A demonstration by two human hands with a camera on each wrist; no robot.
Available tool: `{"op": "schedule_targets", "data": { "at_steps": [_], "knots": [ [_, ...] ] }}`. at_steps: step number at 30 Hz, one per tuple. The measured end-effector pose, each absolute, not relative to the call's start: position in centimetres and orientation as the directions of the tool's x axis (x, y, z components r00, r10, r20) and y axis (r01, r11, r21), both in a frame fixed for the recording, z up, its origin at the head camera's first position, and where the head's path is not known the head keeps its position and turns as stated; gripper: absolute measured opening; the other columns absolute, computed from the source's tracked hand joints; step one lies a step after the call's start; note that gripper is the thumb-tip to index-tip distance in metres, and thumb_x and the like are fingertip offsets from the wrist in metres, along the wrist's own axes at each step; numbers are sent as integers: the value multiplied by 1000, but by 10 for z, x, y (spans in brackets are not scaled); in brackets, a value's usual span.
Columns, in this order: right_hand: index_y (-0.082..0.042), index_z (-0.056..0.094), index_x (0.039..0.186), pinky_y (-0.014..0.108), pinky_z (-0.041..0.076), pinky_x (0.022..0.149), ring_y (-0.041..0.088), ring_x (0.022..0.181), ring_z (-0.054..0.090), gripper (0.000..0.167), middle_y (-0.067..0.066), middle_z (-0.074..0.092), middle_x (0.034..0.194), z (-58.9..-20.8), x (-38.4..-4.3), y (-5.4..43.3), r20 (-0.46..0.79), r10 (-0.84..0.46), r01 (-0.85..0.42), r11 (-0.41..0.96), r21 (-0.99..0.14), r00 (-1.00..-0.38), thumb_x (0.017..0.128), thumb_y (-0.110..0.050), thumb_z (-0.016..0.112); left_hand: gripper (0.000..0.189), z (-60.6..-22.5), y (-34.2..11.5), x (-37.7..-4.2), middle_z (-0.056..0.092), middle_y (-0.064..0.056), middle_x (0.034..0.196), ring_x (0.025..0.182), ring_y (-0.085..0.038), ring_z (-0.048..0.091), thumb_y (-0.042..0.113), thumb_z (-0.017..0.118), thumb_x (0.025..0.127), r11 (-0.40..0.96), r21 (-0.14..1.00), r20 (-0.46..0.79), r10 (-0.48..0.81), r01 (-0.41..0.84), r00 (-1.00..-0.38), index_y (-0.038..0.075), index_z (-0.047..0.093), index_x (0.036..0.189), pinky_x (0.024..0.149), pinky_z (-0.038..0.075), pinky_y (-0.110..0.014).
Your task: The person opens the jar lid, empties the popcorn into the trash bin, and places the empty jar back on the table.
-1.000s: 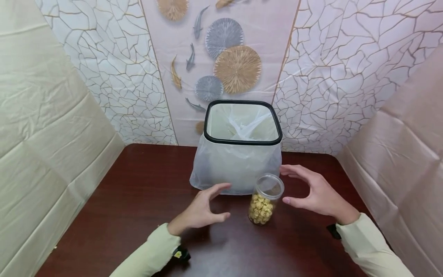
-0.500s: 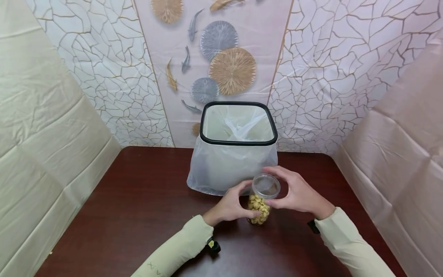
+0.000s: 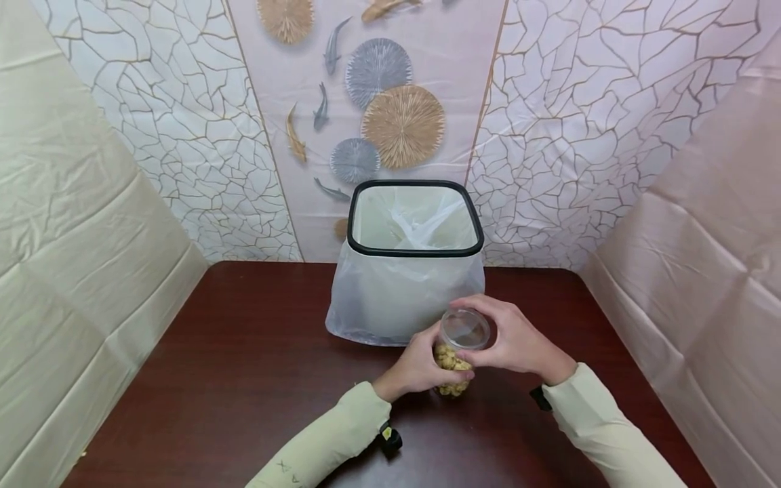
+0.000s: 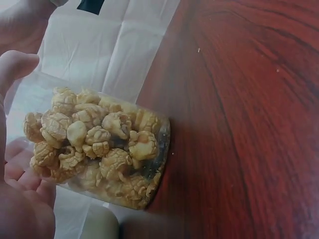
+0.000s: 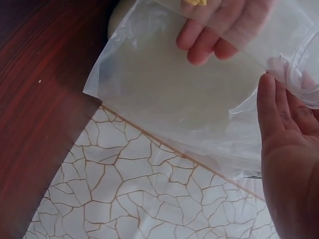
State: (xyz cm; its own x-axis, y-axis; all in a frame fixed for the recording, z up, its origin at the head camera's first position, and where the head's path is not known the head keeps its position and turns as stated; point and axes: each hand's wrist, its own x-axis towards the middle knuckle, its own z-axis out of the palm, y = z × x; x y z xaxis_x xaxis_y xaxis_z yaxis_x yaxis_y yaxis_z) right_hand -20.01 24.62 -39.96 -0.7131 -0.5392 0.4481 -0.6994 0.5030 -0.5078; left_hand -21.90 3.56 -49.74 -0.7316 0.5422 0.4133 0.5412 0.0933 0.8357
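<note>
A clear plastic jar (image 3: 450, 358) of popcorn stands on the dark red table, its round clear lid (image 3: 466, 329) on top. My left hand (image 3: 419, 366) grips the jar's body from the left, thumb across the front. On the other side, my right hand (image 3: 518, 340) holds the lid's edge between thumb and fingers. Seen from the left wrist, golden popcorn (image 4: 94, 144) fills much of the jar, and the jar's base is at the tabletop. The right wrist view has the lid's rim (image 5: 299, 74) against my right hand (image 5: 294, 134); part of the lid is cut off there.
Close behind the jar stands a bin with a black rim (image 3: 415, 252), lined with a translucent white bag (image 3: 403, 305). Patterned cloth (image 3: 537, 135) hangs at the back, and pale cloth covers both sides. Small crumbs (image 4: 199, 50) lie on the table (image 3: 256, 352).
Both hands were apart from the jar a second ago. They have moved in: the left has taken hold of the jar's body, the right its lid. The head view has shifted slightly.
</note>
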Motion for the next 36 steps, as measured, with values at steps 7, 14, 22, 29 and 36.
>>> {"op": "schedule_targets", "data": {
  "at_steps": [7,14,22,29,36],
  "knots": [
    [-16,66,136,30,59,84,13,106,69,73,-8,71,124,-389,-198,236,444,-589,-735,486,-473,-675,72,-28,97,70,-490,18,-213,74,-6,125,106,-5,68,26,93,76,112,833,414,524,542,-744,17,62,138,95,56,-25],
    [-14,66,136,32,59,86,19,107,70,71,-5,72,125,-377,-205,215,431,-674,-794,434,-426,-600,74,-33,95,75,-480,-12,-208,73,-10,127,107,-10,68,25,92,75,130,814,442,495,566,-748,10,61,142,94,56,-28],
    [-6,62,139,34,59,89,21,109,69,77,1,71,125,-365,-206,193,396,-746,-833,388,-395,-536,75,-36,95,79,-473,-41,-198,74,-4,126,105,-11,69,23,95,72,227,733,519,423,642,-743,15,60,142,91,58,-28],
    [-6,60,142,34,58,91,15,111,66,81,1,70,127,-363,-208,172,359,-761,-831,414,-372,-540,77,-43,92,80,-464,-71,-191,73,-4,125,105,-15,70,20,97,67,372,653,556,356,660,-751,11,62,138,89,59,-33],
    [-9,64,139,36,58,92,12,109,66,72,-2,71,121,-367,-210,154,325,-708,-769,493,-407,-627,83,-48,85,83,-462,-92,-183,70,-4,131,111,-17,69,20,96,66,529,584,542,311,616,-780,10,60,140,94,59,-37]
  ]
}}
